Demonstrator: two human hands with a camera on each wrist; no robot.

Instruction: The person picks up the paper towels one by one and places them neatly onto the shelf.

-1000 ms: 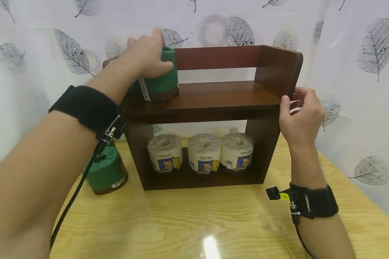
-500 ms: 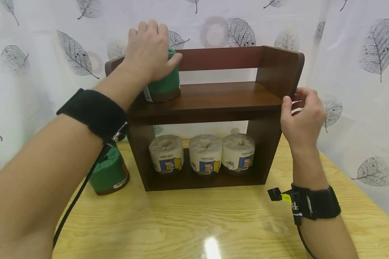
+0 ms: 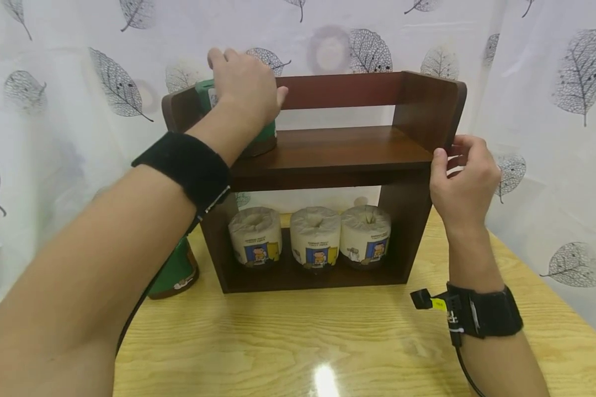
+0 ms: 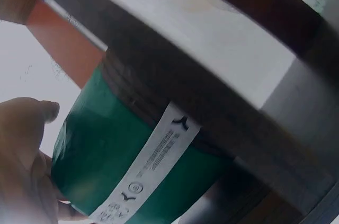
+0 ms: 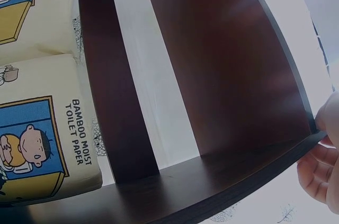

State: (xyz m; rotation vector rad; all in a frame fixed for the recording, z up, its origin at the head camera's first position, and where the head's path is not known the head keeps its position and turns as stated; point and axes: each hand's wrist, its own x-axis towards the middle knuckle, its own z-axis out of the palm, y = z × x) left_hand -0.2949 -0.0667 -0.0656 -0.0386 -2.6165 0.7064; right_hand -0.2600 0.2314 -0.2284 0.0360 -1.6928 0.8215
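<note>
My left hand (image 3: 248, 82) is over a green-wrapped toilet paper roll (image 3: 264, 139) standing at the left end of the upper shelf. Its thumb sticks out to the right, apart from the wrapper; the fingers are at the roll's top. In the left wrist view, a white printed strip runs down the green wrapper (image 4: 100, 139), and the hand (image 4: 21, 155) is beside it. Hand and forearm hide much of this roll from the head view. At the other end, my right hand (image 3: 464, 179) grips the side panel of the dark wooden shelf unit (image 3: 342, 146), thumb on its front edge.
On the lower shelf stand 3 cream toilet paper rolls (image 3: 315, 237) with cartoon labels. Another green roll (image 3: 179, 273) is on the wooden table (image 3: 288, 336), left of the unit, partly behind my left forearm. A leaf-patterned curtain (image 3: 551, 182) hangs behind.
My left hand has shifted to the right across the green roll, and its upper left part now shows. The roll's base looks unmoved. My right hand keeps its hold on the shelf unit.
</note>
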